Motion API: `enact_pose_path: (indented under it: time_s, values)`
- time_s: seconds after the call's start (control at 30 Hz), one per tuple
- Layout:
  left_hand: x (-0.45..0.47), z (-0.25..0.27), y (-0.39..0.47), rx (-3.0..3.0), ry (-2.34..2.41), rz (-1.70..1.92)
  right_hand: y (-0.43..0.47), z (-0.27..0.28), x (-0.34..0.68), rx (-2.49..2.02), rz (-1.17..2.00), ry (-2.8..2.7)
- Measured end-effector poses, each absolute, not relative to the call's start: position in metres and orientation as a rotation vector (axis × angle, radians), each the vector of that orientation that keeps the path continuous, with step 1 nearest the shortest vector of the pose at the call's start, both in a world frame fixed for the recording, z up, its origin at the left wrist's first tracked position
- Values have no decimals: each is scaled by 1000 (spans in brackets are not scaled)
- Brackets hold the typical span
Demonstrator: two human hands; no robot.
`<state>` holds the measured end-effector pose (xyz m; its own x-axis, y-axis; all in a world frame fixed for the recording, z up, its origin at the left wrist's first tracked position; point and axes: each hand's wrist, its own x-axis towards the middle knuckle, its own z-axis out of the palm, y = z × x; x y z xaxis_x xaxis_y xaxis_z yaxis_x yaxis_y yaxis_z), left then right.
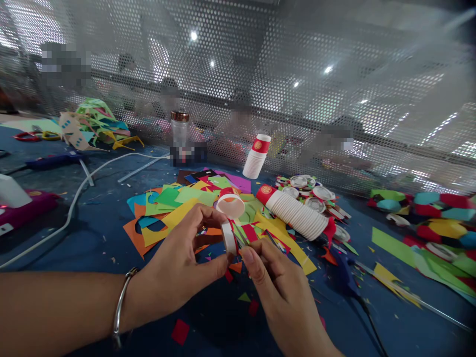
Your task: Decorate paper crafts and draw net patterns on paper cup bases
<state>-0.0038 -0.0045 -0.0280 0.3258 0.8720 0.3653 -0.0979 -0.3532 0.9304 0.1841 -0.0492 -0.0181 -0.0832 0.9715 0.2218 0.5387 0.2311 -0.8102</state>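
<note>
My left hand [186, 255] is closed around a shallow white round piece [228, 238] that looks like the cut-off bottom of a paper cup, held tilted on edge between thumb and fingers. Close against its right side, my right hand [277, 282] pinches something thin; narrow pale and greenish strips show at its fingertips, but their kind is unclear. Just beyond, a cut red-and-white paper cup [231, 204] lies with its opening toward me. Under and behind my hands spreads a heap of coloured paper scraps [173, 206].
A stack of paper cups [297, 214] lies to the right, another stack [256, 157] stands behind. Blue glue guns [342, 272] with cords lie on the blue table [92, 248]. A white cable [76, 198] crosses the left. A perforated metal screen [238, 74] rises behind, beside a clear bottle [180, 130].
</note>
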Motion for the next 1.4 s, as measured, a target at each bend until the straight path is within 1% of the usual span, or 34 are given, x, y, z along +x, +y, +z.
enact_pose_path:
  time_s: [0.23, 0.73, 0.93, 1.1, 1.27, 1.4]
  values:
    - [-6, -32, -6, 1736, 808, 1262, -49, -21, 185, -1394, 743, -1757]
    - [-4, -32, -11, 1805, 899, 1242, -51, -20, 180, -1370, 631, -1778]
    - [-1, -24, -8, 1590, 773, 1207, -48, -19, 182, -1413, 608, -1677]
    - [-3, -26, 5, 1348, 831, 1093, -36, -18, 191, -1493, 582, -1650]
    - [-7, -30, 11, 1201, 826, 1026, -19, -18, 200, -1533, 433, -1695]
    - [-10, -33, 11, 1193, 845, 972, 5, -19, 204, -1568, 338, -1756]
